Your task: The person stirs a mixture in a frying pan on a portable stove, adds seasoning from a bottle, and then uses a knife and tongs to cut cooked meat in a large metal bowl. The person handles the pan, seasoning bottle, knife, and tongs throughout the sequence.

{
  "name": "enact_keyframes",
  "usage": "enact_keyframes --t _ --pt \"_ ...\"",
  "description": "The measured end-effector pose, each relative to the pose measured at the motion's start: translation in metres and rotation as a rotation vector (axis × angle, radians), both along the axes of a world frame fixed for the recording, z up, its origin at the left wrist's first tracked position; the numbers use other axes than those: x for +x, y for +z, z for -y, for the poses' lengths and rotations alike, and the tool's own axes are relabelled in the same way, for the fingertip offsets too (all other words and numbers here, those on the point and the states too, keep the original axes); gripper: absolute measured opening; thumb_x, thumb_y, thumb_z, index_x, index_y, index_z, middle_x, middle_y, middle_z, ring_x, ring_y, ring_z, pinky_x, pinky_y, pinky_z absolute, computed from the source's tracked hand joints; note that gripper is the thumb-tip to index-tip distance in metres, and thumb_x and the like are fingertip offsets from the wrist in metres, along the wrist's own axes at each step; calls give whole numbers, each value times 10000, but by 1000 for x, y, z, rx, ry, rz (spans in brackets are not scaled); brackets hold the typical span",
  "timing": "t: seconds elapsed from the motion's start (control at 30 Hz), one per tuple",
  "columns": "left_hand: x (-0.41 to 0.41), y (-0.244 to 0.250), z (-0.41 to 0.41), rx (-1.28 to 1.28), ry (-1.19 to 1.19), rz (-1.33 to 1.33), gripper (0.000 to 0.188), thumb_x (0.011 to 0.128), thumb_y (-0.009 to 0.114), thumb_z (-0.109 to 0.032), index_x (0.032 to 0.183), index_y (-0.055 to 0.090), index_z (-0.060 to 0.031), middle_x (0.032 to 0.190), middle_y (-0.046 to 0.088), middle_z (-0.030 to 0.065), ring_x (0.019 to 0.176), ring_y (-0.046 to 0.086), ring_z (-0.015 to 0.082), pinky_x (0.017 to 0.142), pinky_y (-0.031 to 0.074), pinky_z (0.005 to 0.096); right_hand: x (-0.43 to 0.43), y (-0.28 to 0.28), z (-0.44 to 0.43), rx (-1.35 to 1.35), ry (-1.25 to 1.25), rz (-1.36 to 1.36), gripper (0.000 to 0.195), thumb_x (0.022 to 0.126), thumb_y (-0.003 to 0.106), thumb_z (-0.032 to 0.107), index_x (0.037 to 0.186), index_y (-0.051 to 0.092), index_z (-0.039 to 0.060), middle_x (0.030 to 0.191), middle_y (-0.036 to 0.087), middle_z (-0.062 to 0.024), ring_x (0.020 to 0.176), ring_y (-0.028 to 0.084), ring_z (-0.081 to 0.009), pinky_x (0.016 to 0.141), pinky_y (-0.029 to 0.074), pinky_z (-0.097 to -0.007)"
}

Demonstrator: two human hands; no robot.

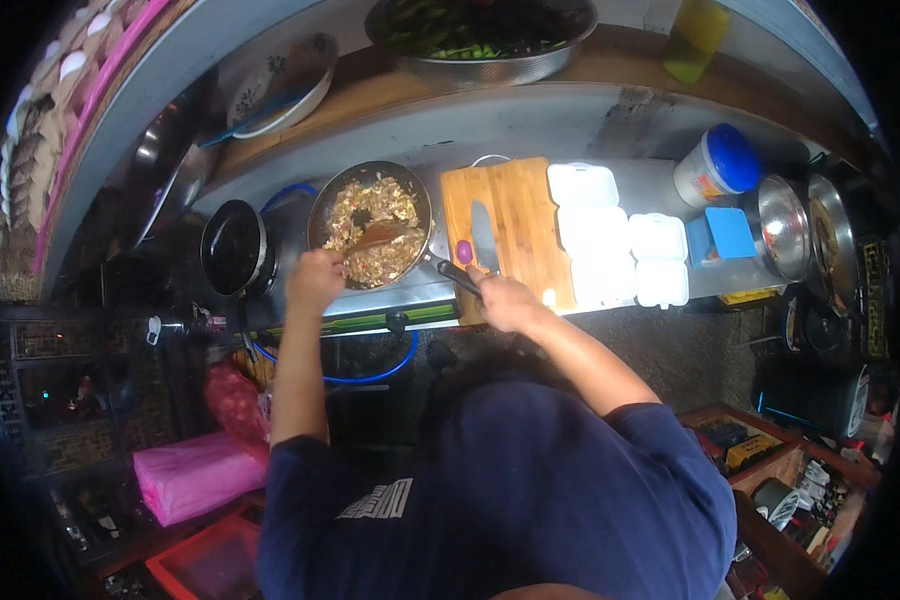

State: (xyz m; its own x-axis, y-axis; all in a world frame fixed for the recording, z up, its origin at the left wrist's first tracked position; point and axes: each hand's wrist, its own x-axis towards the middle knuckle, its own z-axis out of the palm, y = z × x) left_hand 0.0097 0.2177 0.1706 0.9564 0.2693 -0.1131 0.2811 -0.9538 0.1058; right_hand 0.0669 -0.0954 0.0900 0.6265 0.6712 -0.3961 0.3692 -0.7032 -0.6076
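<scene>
My left hand [317, 279] grips a brown spatula [379, 234], whose blade rests in the food inside a frying pan [313, 217]. The food [371, 266] is a chopped brown and yellow mixture, spread around the pan with a dark gap near its middle. My right hand [506, 300] is closed around the pan's black handle [456, 276], over the near left part of a wooden cutting board [521, 217]. On that board lie a kitchen knife [484, 232] and a small purple onion [463, 252], both just beyond my right hand.
White foam food boxes [592, 225] stand open on and beside the board. Farther right are a blue container [720, 234], a blue-lidded tub [720, 165] and a steel bowl [781, 225]. A second black pan [232, 247] sits at left. Greens fill a colander [495, 69] on the shelf.
</scene>
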Motion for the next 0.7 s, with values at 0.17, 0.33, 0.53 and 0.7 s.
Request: enact_keyframes --t 0.17,0.33,0.53,0.7 --pt "-37 34 -7 76 71 -73 148 832 599 -123 885 732 -86 947 714 176 927 691 358 811 548 487 -2 -13 -13 1 16 -148 459 844 662 225 1219 551 -15 978 683 -240 919 673 -372 831 524 -455" --pt "-51 31 -24 125 40 -120 145 815 623 -98 899 734 -54 939 721 185 890 706 365 807 561 465 10 -21 -38 86 -175 -651 345 879 722 237 1003 556 -38 722 626 -112 542 632 -204 506 506 -343" --pt "-93 -12 -67 102 -114 -17 159 833 615 -96 949 720 -68 937 687 154 856 685 357 772 552 462 -46 -8 -42 62 -302 -472 266 893 684 198 998 554 -8 688 590 -95 465 571 -157 410 451 -315" --pt "-156 33 -97 -232 -196 178 263 879 596 -123 1111 712 -85 927 637 181 861 628 415 749 495 500 -137 66 -9 -64 -490 -455 322 848 635 189 1065 588 -44 882 681 -224 858 690 -338 836 530 -450"
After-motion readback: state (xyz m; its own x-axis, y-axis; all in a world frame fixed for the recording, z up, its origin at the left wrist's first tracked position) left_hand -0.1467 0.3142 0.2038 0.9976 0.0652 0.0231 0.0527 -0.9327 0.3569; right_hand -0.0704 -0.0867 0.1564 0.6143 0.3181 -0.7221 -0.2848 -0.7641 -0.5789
